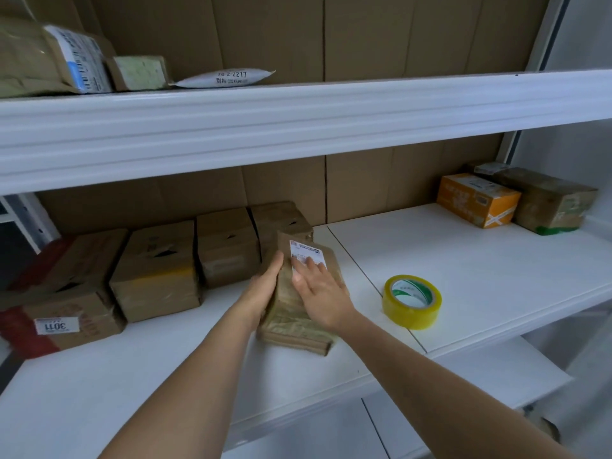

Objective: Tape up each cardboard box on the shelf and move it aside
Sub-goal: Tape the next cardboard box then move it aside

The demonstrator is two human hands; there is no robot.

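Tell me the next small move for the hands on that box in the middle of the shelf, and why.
Probably the right hand lifts off and reaches for the tape roll lying beside it. The left hand already steadies the box at its side, the right lies flat on top, and neither holds tape.

White pouch [225, 78] upper shelf: "2-2217". Left box label [57, 325]: "3011", upside down.
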